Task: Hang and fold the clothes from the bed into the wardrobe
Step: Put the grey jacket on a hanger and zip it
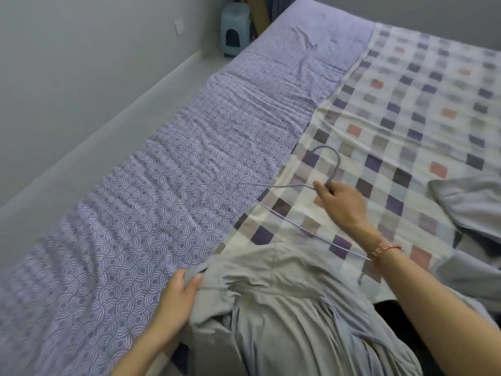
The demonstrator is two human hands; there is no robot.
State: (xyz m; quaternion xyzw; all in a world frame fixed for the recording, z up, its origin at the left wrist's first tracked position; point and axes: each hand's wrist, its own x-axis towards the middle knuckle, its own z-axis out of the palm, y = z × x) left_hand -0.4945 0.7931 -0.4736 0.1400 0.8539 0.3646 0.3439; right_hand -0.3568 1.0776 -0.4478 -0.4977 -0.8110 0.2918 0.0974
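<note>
**Hanger in one hand, garment in the other: time to thread it**

Your right hand (339, 202) is pinching the wire hanger (336, 169) just under the hook, held over the checked cover. Your left hand (179, 297) grips the near-left edge of the grey garment (284, 308), which lies crumpled at the near end of the bed (162, 185). I'd say find the neck opening first and flatten it with the left hand. Then slide in one hanger arm at a time, since thin wire can snag on bunched cloth. There's another grey piece (471, 204) off to the right for later. The wardrobe isn't in view.
</note>
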